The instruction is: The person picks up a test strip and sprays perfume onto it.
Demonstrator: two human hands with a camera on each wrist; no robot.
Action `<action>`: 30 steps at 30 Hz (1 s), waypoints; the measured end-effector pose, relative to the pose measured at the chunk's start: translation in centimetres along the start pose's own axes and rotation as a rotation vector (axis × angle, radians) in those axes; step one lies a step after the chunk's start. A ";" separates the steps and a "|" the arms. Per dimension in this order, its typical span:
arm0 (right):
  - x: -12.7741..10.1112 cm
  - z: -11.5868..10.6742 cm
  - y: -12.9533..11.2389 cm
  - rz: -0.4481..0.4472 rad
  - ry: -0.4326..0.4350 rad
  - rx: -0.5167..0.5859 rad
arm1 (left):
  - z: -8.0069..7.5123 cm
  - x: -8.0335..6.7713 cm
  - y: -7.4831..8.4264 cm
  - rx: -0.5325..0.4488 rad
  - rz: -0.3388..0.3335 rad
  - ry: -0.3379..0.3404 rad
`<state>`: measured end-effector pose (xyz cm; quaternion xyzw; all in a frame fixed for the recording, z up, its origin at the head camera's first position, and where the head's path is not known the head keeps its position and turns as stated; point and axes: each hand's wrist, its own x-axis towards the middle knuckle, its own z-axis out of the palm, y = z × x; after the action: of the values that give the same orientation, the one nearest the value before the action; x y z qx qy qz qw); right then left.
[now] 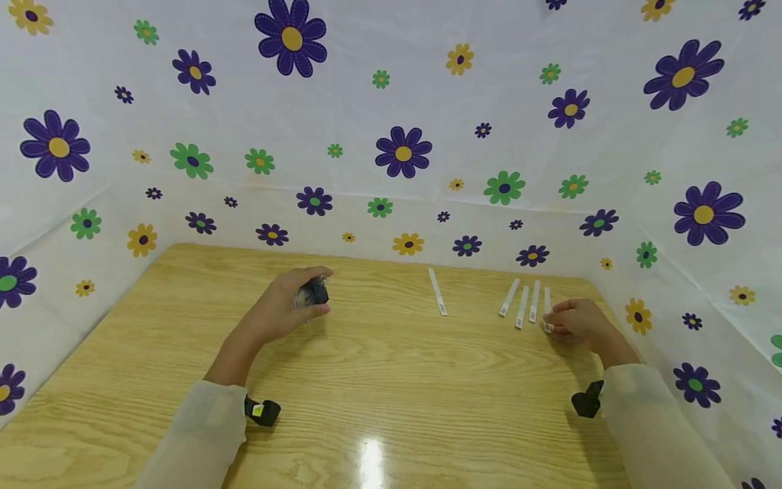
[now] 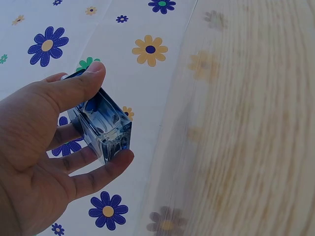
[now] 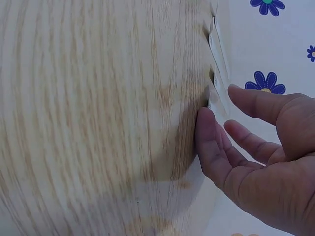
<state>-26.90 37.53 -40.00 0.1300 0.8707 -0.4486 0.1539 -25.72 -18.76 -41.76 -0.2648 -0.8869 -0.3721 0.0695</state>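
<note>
My left hand (image 1: pixel 286 310) is raised a little above the wooden table (image 1: pixel 391 387) and grips a small dark blue glass bottle (image 1: pixel 313 293). In the left wrist view the thumb and fingers (image 2: pixel 83 83) curl round the square bottle (image 2: pixel 106 125). At the far right my right hand (image 1: pixel 576 322) rests on the table. Its thumb tip touches the near end of the rightmost white paper strip (image 1: pixel 547 303). The right wrist view shows the thumb (image 3: pixel 206 132) beside that strip (image 3: pixel 216 96), with the other fingers straight above it.
Three more white strips (image 1: pixel 522 305) lie side by side left of the right hand, and a single strip (image 1: pixel 437 291) lies nearer the middle. A white cloth with flowers (image 1: pixel 403 153) walls the table at the back and on both sides.
</note>
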 end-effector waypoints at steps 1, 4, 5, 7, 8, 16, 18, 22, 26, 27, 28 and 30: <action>0.0 0.0 0.1 -0.003 -0.002 -0.001 | 0.0 0.0 0.0 0.001 0.004 0.001; 0.1 0.1 0.1 -0.004 0.007 0.003 | -0.1 0.0 0.1 0.001 0.009 0.005; 0.1 0.1 0.2 -0.007 0.011 0.001 | -0.1 0.0 0.1 0.001 0.009 0.004; 0.1 0.3 0.2 -0.008 0.028 0.000 | -0.1 0.0 0.1 -0.001 0.008 0.002; 0.1 0.4 0.2 -0.008 0.038 -0.001 | -0.1 0.0 0.1 -0.002 0.006 0.001; 0.1 0.5 0.4 -0.014 0.070 -0.028 | -0.1 0.0 0.2 -0.005 0.004 -0.001; 0.2 0.6 0.6 -0.007 0.077 -0.016 | -0.1 -0.1 0.2 -0.007 0.003 -0.002; 0.5 0.7 1.1 0.011 0.097 0.028 | 0.0 0.0 0.2 -0.006 -0.001 -0.007; 0.6 0.7 1.4 0.021 0.099 0.097 | 0.0 0.0 0.2 0.000 -0.004 -0.008; 0.6 0.7 1.4 0.024 0.101 0.110 | 0.0 0.0 0.1 0.001 -0.003 -0.008; 0.6 0.7 1.5 0.024 0.102 0.121 | 0.0 0.0 0.1 0.002 -0.002 -0.008; 0.5 0.6 1.5 0.019 0.108 0.124 | 0.0 0.0 0.1 0.001 -0.001 -0.006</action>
<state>-26.74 37.88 -41.67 0.1716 0.8469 -0.4927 0.1027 -25.71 -18.70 -41.75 -0.2657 -0.8874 -0.3707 0.0667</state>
